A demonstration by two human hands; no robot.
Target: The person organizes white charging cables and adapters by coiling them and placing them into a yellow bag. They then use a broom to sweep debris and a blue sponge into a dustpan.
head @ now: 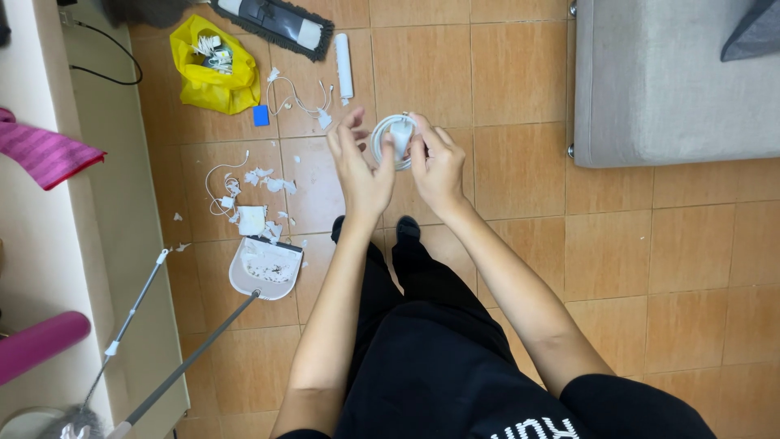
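Observation:
I stand over a brown tiled floor with both arms stretched forward. A coiled white cable with a white plug block [396, 138] is held up between my hands. My left hand [358, 167] pinches the coil's left side with its fingertips. My right hand [436, 167] grips the right side and the plug. Part of the coil is hidden behind my fingers.
A white dustpan [264, 270] with paper scraps lies at left, its long handle running down-left. Loose white cables [296, 99] and scraps litter the tiles. A yellow bag [213, 69], a flat mop head [272, 20] and a white tube [344, 65] lie beyond. A grey sofa [666, 81] stands at right.

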